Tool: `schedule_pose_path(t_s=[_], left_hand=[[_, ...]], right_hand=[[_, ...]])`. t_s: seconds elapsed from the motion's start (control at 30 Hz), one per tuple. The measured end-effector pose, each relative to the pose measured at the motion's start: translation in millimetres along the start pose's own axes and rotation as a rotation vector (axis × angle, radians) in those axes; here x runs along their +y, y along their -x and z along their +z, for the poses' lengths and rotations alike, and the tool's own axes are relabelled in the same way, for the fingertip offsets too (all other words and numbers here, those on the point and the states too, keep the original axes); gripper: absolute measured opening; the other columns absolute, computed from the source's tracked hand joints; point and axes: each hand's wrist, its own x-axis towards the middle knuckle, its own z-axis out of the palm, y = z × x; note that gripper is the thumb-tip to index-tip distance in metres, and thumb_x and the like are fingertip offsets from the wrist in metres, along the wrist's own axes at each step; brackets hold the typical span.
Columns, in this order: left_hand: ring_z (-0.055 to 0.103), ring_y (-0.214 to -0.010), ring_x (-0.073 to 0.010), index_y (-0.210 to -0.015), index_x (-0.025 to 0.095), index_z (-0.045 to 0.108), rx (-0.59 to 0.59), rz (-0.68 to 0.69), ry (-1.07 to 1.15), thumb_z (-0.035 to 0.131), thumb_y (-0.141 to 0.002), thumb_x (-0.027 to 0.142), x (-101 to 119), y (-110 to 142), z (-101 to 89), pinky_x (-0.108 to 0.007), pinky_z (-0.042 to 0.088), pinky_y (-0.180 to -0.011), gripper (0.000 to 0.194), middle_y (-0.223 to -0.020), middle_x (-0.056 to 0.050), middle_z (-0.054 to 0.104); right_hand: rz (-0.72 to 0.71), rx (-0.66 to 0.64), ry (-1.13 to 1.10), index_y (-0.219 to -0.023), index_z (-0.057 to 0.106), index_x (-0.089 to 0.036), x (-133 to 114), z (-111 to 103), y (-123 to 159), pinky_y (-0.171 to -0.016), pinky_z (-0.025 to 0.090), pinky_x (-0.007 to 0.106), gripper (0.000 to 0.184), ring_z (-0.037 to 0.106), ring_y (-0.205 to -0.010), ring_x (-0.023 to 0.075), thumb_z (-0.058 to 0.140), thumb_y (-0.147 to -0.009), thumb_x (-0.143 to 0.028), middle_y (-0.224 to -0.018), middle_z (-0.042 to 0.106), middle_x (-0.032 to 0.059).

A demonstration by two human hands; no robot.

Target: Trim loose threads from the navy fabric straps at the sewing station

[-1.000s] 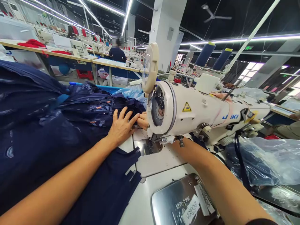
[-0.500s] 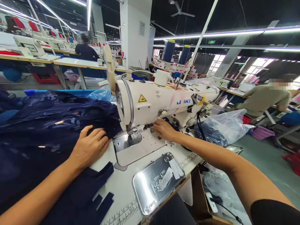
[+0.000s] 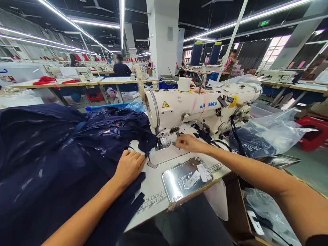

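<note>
Your left hand, curled, lies beside the cloth; its grip is unclear. Your right hand, pinched narrow, is near the machine; any held item is indistinct.

Two thread cones, one tray, apparently several labels.

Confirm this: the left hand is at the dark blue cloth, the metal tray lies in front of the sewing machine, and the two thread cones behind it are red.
Not red: the head view shows that the two thread cones behind the sewing machine are dark blue. The rest stands.
</note>
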Motion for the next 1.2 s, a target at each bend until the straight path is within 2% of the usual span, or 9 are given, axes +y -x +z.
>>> schedule_pose_path(t_s=[0.1, 0.17, 0.33, 0.43, 0.53, 0.63, 0.87, 1.07, 1.2], left_hand=[[0.051, -0.058, -0.0160, -0.062, 0.017, 0.059, -0.011, 0.005, 0.006, 0.037, -0.086, 0.021, 2.1, 0.6, -1.3, -0.033, 0.032, -0.062, 0.032, -0.057, -0.004, 0.059], [0.051, -0.058, -0.0167, -0.062, 0.017, 0.059, -0.021, 0.006, 0.021, 0.036, -0.085, 0.020, 2.8, 0.4, -1.9, -0.033, 0.033, -0.062, 0.032, -0.057, -0.004, 0.058], [0.053, -0.079, -0.0237, -0.065, 0.017, 0.060, 0.024, -0.235, 0.211, 0.040, -0.083, 0.025, -1.3, 3.1, -7.3, -0.036, 0.037, -0.066, 0.028, -0.078, -0.010, 0.062], [0.054, -0.093, -0.0242, -0.068, 0.018, 0.056, 0.097, -0.547, 0.678, 0.040, -0.080, 0.029, -10.4, 5.9, -9.1, -0.037, 0.040, -0.076, 0.023, -0.095, -0.010, 0.063], [0.058, -0.070, -0.0179, -0.070, 0.020, 0.049, 0.055, -0.856, 1.256, 0.043, -0.075, 0.034, -20.3, 9.1, -8.0, -0.030, 0.044, -0.061, 0.016, -0.076, -0.004, 0.065], [0.057, -0.057, -0.0157, -0.071, 0.020, 0.045, 0.035, -1.035, 1.564, 0.051, -0.067, 0.031, -26.5, 10.8, -7.3, -0.025, 0.042, -0.050, 0.013, -0.063, 0.001, 0.063], [0.064, -0.062, -0.0177, -0.070, 0.020, 0.045, 0.075, -1.191, 1.716, 0.049, -0.062, 0.022, -28.4, 5.3, -10.9, -0.024, 0.044, -0.048, 0.010, -0.071, 0.000, 0.066], [0.065, -0.065, -0.0158, -0.073, 0.018, 0.045, 0.108, -1.252, 1.742, 0.050, -0.061, 0.019, -24.5, 2.5, -14.1, -0.020, 0.045, -0.050, 0.013, -0.069, 0.001, 0.065], [0.065, -0.065, -0.0169, -0.075, 0.019, 0.046, 0.116, -1.269, 1.756, 0.050, -0.062, 0.018, -24.0, 1.9, -14.0, -0.021, 0.044, -0.046, 0.013, -0.070, 0.002, 0.064]], right_hand=[[-0.180, 0.122, -0.226, -0.060, 0.043, -0.018, -43.3, 28.9, -13.1, -0.056, 0.032, 0.021, 0.019, 0.044, -0.058, 0.0097, 0.049, -0.078, -0.014, -0.061, 0.046, -0.0040], [-0.110, 0.152, -0.244, -0.060, 0.041, -0.019, -63.9, 45.8, -26.3, -0.053, 0.028, 0.021, 0.019, 0.040, -0.053, 0.0092, 0.048, -0.078, -0.013, -0.056, 0.041, -0.0054], [-0.122, 0.113, -0.230, -0.055, 0.032, -0.019, -72.6, 64.7, -43.7, -0.055, 0.027, 0.022, 0.028, 0.036, -0.056, 0.0089, 0.052, -0.073, -0.011, -0.058, 0.037, -0.0053], [-0.167, 0.148, -0.313, -0.056, 0.031, -0.019, -64.8, 67.1, -36.2, -0.056, 0.029, 0.022, 0.027, 0.037, -0.057, 0.0089, 0.049, -0.073, -0.010, -0.061, 0.037, -0.0047], [-0.168, 0.199, -0.428, -0.056, 0.029, -0.019, -59.4, 69.1, -26.8, -0.055, 0.030, 0.022, 0.026, 0.038, -0.058, 0.0090, 0.046, -0.074, -0.012, -0.063, 0.039, -0.0036], [-0.171, 0.208, -0.503, -0.055, 0.028, -0.019, -59.0, 71.5, -23.0, -0.055, 0.032, 0.022, 0.026, 0.042, -0.061, 0.0094, 0.045, -0.074, -0.015, -0.068, 0.046, -0.0016], [-0.163, 0.239, -0.682, -0.057, 0.031, -0.020, -70.8, 67.5, -29.2, -0.059, 0.038, 0.023, 0.024, 0.054, -0.075, 0.0121, 0.045, -0.075, -0.019, -0.093, 0.057, 0.0059], [-0.200, 0.230, -0.687, -0.055, 0.031, -0.020, -72.9, 65.7, -29.5, -0.067, 0.040, 0.025, 0.025, 0.055, -0.095, 0.0166, 0.045, -0.075, -0.014, -0.077, 0.055, 0.0037], [-0.186, 0.221, -0.698, -0.055, 0.029, -0.021, -68.7, 66.4, -28.1, -0.067, 0.040, 0.025, 0.026, 0.055, -0.094, 0.0163, 0.045, -0.074, -0.013, -0.075, 0.053, 0.0026]])
